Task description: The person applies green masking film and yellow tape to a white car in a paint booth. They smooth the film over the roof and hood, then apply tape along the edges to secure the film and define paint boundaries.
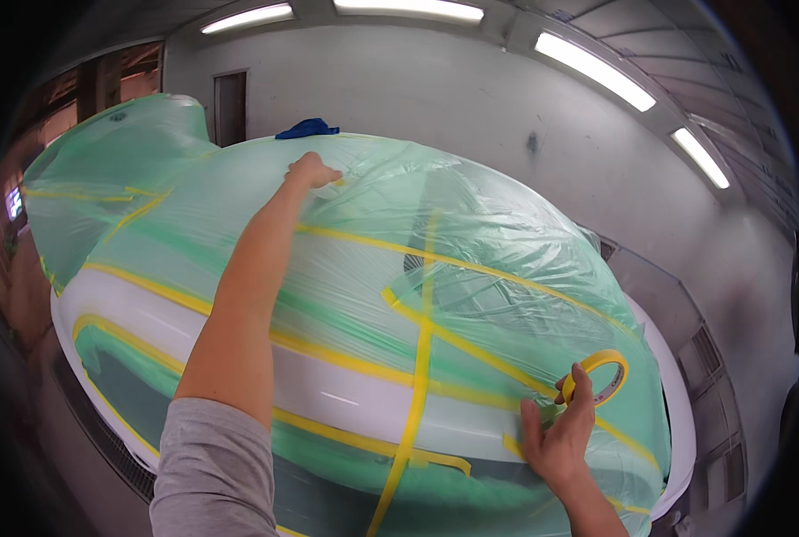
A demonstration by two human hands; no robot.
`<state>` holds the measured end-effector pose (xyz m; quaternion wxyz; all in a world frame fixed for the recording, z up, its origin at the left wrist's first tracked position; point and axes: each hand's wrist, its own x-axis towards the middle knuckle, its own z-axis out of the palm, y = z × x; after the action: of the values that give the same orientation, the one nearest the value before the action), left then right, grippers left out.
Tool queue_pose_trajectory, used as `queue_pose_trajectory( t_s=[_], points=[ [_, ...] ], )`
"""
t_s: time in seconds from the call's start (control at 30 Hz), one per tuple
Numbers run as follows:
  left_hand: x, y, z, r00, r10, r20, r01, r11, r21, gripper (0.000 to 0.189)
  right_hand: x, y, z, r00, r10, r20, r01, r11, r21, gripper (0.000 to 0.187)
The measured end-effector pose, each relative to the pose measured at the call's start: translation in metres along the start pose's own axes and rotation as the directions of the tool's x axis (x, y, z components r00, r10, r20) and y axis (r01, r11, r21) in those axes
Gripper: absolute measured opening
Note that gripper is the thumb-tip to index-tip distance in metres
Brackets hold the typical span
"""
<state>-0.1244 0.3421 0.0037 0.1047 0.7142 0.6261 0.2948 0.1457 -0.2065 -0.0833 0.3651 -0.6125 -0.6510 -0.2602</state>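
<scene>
A white car body lies before me under translucent green masking film [346, 268], fixed with strips of yellow masking tape [413, 409]. My left hand [312, 170] reaches far across the roof with its fingers curled on the film, which wrinkles away from it. A small yellow piece of tape shows at its fingertips. At the lower right, my right hand [564, 436] grips a roll of yellow masking tape [615, 377] by its left side, thumb apart. Below it, a short tape end [512, 444] sits by the side window.
A blue cloth [307, 128] rests on the roof's far edge. The film-covered hood [117, 154] extends left. Beyond the car stands a grey wall [399, 87] with a dark doorway [230, 107]. Tube lights [594, 70] run overhead. A floor grate [104, 436] lies at the near left.
</scene>
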Motion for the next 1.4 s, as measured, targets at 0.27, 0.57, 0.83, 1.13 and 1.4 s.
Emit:
queue_pose_trajectory(
  t_s=[0.27, 0.57, 0.83, 1.13, 1.4],
  points=[
    [0.022, -0.023, -0.013, 0.995, -0.021, 0.098, 0.005, 0.987, 0.159, 0.091, 0.0, -0.002, -0.001, 0.997, 0.065, 0.04, -0.065, 0.998, -0.009, 0.079],
    [-0.003, -0.024, -0.014, 0.969, -0.184, -0.163, 0.22, 0.946, 0.239, 0.089, -0.002, 0.0, 0.0, 0.997, 0.066, 0.027, -0.066, 0.998, 0.018, 0.078],
    [-0.102, 0.033, -0.031, 0.79, 0.53, 0.308, -0.548, 0.836, -0.035, 0.091, 0.002, -0.004, -0.002, 0.999, 0.05, -0.018, -0.05, 0.999, -0.002, 0.074],
    [-0.18, -0.034, -0.064, 0.713, 0.424, 0.558, -0.606, 0.773, 0.187, 0.09, 0.0, 0.0, -0.001, 0.996, 0.039, -0.075, -0.034, 0.997, 0.064, 0.071],
    [-0.24, -0.102, -0.123, 0.972, 0.236, 0.015, -0.234, 0.954, 0.189, 0.086, -0.035, -0.017, -0.047, 0.998, 0.032, -0.061, -0.016, 0.969, 0.248, 0.072]
  ],
)
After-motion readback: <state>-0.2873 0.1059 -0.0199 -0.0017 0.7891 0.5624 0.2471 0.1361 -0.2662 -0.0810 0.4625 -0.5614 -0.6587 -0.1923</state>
